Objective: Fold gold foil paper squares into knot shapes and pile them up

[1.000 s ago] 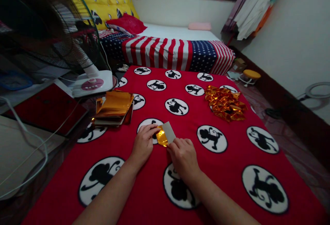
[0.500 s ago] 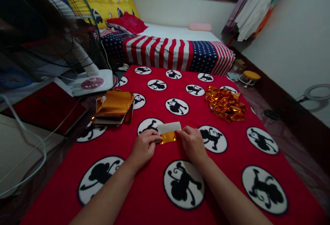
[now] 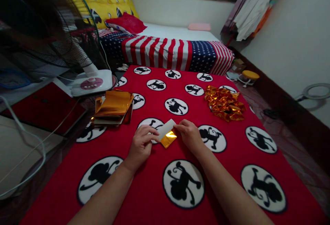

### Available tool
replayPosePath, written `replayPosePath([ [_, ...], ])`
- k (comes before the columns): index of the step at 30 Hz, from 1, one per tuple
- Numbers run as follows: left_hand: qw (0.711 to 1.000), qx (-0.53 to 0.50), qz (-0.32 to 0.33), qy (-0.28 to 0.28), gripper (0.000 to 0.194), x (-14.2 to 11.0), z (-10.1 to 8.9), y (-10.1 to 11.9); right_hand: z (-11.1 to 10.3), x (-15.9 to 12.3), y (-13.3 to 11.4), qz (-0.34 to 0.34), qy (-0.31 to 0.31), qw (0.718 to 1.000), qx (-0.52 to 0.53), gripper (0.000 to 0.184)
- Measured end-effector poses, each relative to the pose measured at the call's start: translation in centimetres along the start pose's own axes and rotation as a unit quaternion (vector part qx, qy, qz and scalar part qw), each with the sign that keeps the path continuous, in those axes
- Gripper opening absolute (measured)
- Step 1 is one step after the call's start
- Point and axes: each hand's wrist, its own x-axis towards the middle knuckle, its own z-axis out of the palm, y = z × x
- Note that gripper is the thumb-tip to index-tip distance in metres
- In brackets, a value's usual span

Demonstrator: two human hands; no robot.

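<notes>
A small sheet of gold foil paper point(image 3: 168, 139), partly folded so that its white back shows along the far side, lies tilted on the red cloth between my hands. My left hand point(image 3: 142, 143) pinches its left end between thumb and fingers. At its upper right corner, my right hand point(image 3: 188, 134) grips the edge with closed fingertips. To the left sits a stack of gold foil sheets point(image 3: 114, 104) with white undersides. A heap of folded gold foil pieces point(image 3: 225, 103) lies at the right.
The red cloth point(image 3: 144, 197) with black monkey prints covers the surface before me. A fan point(image 3: 90, 75) stands at the left, near a white cable point(image 3: 42, 149). Beyond is a bed with a flag-patterned cover point(image 3: 165, 51). A yellow-topped stool point(image 3: 250, 75) stands at the right.
The gold foil paper has turned counterclockwise, its right end now farther from me. My right hand has shifted slightly up and left, and my left hand slightly left.
</notes>
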Motion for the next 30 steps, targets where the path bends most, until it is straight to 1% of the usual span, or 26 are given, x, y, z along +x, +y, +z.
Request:
replayPosePath([
  [3,0.995,0.050,0.040,-0.076,0.042,0.3,0.0,-0.2,0.2,0.1,-0.1,-0.011,0.001,1.000,0.007,0.023],
  [6,0.982,0.087,0.071,-0.155,0.041,0.3,0.0,-0.5,0.3,0.1,-0.1,-0.022,0.003,1.000,0.023,0.023],
  [9,0.974,0.080,0.085,-0.193,0.035,0.0,0.1,-0.9,0.1,-0.3,-0.4,-0.027,0.009,0.999,0.025,0.022],
  [13,0.975,0.030,0.096,-0.198,0.030,-0.4,0.3,-1.0,-0.4,-1.8,-1.3,-0.031,0.007,0.999,0.006,0.024],
  [16,0.974,0.004,0.099,-0.203,0.030,-0.4,0.6,-0.7,-0.6,-2.8,-2.1,-0.030,0.005,1.000,-0.002,0.029],
  [20,0.972,-0.013,0.096,-0.212,0.030,-0.4,1.0,0.1,-0.4,-2.9,-2.8,-0.005,0.000,1.000,-0.001,0.033],
  [24,0.976,-0.025,0.089,-0.198,0.027,-0.5,1.3,0.4,-0.2,-2.5,-2.8,0.000,-0.010,1.000,0.016,0.027],
  [28,0.980,-0.021,0.055,-0.190,0.025,-0.6,1.6,0.5,-0.2,-3.0,-3.0,0.023,0.019,0.998,0.062,0.021],
  [30,0.981,-0.013,0.045,-0.190,0.024,-0.5,1.7,0.7,-0.2,-3.6,-3.3,0.039,0.034,0.996,0.079,0.022],
])
